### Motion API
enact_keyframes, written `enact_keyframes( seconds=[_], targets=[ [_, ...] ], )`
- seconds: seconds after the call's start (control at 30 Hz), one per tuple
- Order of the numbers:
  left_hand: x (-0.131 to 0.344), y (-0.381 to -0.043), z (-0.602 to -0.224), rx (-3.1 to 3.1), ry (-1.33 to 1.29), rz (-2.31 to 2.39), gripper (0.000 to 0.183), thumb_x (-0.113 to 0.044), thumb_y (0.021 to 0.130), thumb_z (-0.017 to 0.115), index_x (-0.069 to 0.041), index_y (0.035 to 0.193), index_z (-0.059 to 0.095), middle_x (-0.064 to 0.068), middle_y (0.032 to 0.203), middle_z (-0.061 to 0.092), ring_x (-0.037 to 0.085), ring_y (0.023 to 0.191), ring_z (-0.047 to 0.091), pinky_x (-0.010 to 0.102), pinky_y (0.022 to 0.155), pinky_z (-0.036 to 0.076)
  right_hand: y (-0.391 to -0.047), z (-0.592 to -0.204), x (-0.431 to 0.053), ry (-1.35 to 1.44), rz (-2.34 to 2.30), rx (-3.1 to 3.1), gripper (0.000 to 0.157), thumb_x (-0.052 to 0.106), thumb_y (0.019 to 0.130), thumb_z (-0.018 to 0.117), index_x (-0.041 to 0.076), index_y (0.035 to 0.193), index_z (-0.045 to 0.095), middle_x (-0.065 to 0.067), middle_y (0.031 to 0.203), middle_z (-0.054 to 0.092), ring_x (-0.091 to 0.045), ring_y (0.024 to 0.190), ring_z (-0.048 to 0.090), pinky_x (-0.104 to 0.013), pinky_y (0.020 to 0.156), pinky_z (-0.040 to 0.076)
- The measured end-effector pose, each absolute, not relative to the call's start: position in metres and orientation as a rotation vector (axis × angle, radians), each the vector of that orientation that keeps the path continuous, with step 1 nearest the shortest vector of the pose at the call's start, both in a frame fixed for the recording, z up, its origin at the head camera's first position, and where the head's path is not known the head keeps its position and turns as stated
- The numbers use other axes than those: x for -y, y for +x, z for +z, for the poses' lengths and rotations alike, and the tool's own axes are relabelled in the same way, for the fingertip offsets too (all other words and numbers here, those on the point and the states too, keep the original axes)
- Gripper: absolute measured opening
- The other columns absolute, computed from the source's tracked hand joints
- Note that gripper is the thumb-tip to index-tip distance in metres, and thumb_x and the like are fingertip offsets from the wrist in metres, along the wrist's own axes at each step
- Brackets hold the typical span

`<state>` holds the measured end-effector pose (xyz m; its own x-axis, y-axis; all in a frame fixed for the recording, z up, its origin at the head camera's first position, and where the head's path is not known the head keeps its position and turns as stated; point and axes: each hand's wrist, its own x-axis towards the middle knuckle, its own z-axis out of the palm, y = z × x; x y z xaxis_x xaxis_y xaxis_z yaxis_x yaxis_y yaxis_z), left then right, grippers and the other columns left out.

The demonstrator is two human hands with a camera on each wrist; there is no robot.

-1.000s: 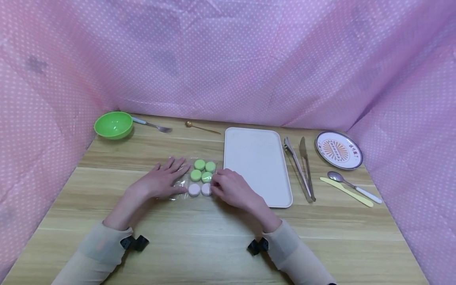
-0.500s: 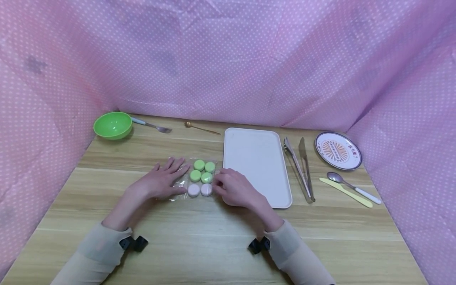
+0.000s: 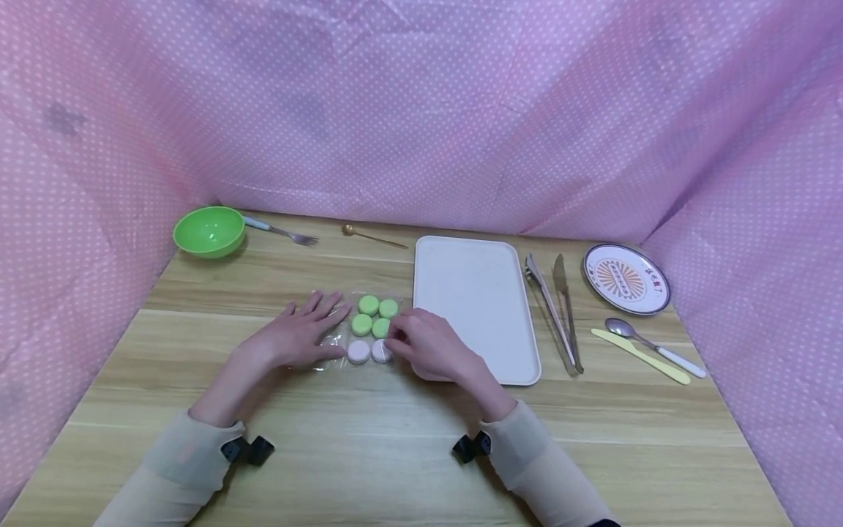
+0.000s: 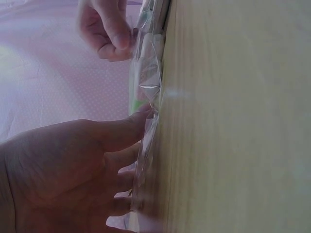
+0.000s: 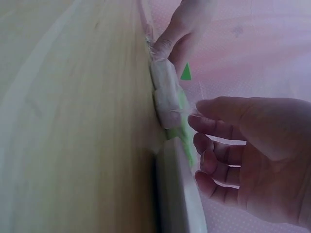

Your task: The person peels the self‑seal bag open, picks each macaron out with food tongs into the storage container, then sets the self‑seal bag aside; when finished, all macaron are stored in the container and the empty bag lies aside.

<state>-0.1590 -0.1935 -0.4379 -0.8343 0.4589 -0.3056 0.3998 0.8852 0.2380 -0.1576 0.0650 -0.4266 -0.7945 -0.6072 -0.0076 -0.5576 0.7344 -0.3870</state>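
A clear plastic bag (image 3: 338,338) of round macarons lies on the wooden table, left of the white tray. Several are green macarons (image 3: 361,324), and two pale pink macarons (image 3: 358,352) sit nearest the person. With fingers spread, my left hand (image 3: 290,338) rests on the bag's left part; its thumb presses the film in the left wrist view. My right hand (image 3: 428,344) is over the bag's right end, beside the tray. In the right wrist view, its thumb and index finger (image 5: 209,128) pinch a bit of clear film. The fingers partly cover the right-hand macarons in the head view.
The white tray (image 3: 470,307) stands right of the bag. Beyond it lie tongs (image 3: 549,311), a metal knife (image 3: 566,307), a spoon (image 3: 658,348), a yellow knife (image 3: 639,355) and a plate (image 3: 596,256). A green bowl (image 3: 209,233), fork (image 3: 279,230) and gold spoon (image 3: 372,236) line the back.
My right hand drew slightly right, then came back left over the bag's right end, covering more of the right-hand macarons. My left hand has stayed in place.
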Motion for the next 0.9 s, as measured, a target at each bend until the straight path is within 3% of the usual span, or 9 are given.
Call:
enact_keyframes(
  seconds=[0.17,0.9],
  targets=[
    [0.193,-0.159,-0.437,-2.696,0.639,0.235,0.080,-0.063,0.089,0.046,-0.027,0.151,0.012,0.005,0.161,0.000,0.040,0.146,0.001,0.067,0.111,0.011,-0.159,-0.429,-0.067,-0.905,-0.567,-2.805,0.013,0.026,0.091,0.054,0.026,0.081,0.063,0.011,0.082,0.056,-0.006,0.079,0.053,-0.024,0.069,0.045],
    [0.192,-0.158,-0.435,-2.682,0.627,0.235,0.079,-0.061,0.089,0.047,-0.026,0.151,0.012,0.006,0.161,-0.001,0.040,0.146,0.000,0.067,0.111,0.010,-0.165,-0.426,-0.084,-0.866,-0.570,-2.806,0.012,0.019,0.083,0.057,0.024,0.074,0.061,0.011,0.076,0.057,-0.006,0.072,0.053,-0.023,0.061,0.044]
  ],
)
